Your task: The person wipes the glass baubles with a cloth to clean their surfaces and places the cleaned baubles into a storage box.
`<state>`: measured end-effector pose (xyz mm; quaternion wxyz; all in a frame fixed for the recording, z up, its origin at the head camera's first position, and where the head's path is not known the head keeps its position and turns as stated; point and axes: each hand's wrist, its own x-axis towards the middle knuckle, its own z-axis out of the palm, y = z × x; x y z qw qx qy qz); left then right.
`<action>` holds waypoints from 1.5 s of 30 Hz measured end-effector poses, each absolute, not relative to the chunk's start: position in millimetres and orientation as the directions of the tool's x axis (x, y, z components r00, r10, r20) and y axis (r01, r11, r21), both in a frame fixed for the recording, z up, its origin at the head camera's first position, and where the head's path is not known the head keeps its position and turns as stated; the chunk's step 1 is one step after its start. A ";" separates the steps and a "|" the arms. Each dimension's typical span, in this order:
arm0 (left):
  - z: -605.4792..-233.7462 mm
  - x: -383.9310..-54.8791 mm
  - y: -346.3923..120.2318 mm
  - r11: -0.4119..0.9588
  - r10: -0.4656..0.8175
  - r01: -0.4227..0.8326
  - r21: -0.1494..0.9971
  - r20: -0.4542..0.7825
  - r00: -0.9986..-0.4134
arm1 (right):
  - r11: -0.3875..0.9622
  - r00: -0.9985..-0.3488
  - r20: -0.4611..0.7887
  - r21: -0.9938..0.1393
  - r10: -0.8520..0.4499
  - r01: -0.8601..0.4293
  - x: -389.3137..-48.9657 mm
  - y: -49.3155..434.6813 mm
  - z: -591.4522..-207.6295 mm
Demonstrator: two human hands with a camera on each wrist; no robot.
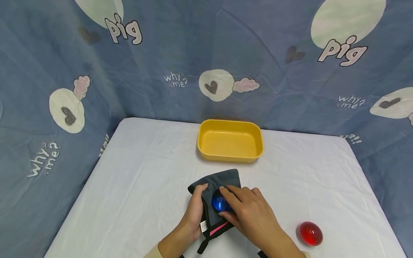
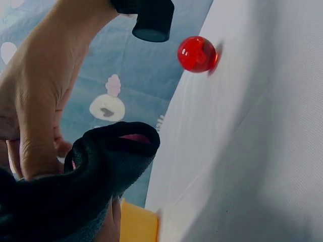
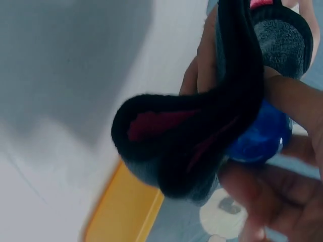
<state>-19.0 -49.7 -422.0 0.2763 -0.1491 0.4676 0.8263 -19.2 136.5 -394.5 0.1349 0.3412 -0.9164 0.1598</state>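
Note:
My left hand grips a dark grey cloth with black edging, a pink underside and a small white tag, held above the table. Against the cloth lies a shiny blue ball, which my right hand holds between thumb and fingers. In the right wrist view the blue ball shows between the fingertips and the folded cloth. A clear red ball sits on the table to the right of my right hand, and it also shows in the left wrist view.
A yellow rectangular tub stands at the back of the table, beyond the cloth. White fabric covers the table. Blue printed curtain hangs along the back and both sides.

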 end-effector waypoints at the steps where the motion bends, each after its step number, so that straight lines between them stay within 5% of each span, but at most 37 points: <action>1: -421.8 -18.5 -49.6 -0.406 0.314 -0.596 0.693 -0.507 -0.803 | 0.729 -0.735 0.376 -0.192 -0.564 -0.657 -18.7 135.7 -395.9; 11: -423.5 -9.5 -47.8 -0.389 0.325 -0.616 0.685 -0.524 -0.787 | 0.817 -0.797 0.455 -0.221 -0.397 -0.533 -12.4 128.5 -406.7; 17: -421.6 -13.9 -50.7 -0.395 0.310 -0.600 0.695 -0.514 -0.800 | 0.790 -0.852 0.179 -0.320 -0.492 -0.523 -11.1 139.7 -390.5; 21: -420.8 -15.7 -53.7 -0.413 0.319 -0.589 0.695 -0.495 -0.808 | 0.735 -0.801 0.053 -0.366 -0.596 -0.571 -13.6 147.8 -380.7; 30: -423.4 -12.6 -52.9 -0.378 0.354 -0.606 0.700 -0.495 -0.793 | 0.647 -0.727 0.111 -0.381 -0.678 -0.661 -19.3 149.4 -378.2; 38: -426.0 -12.2 -51.3 -0.386 0.345 -0.618 0.685 -0.513 -0.786 | 0.685 -0.785 0.106 -0.425 -0.611 -0.591 -15.5 142.7 -385.9; 45: -425.4 -12.1 -48.2 -0.391 0.348 -0.620 0.680 -0.515 -0.783 | 0.778 -0.851 0.293 -0.354 -0.436 -0.520 -6.3 132.4 -400.3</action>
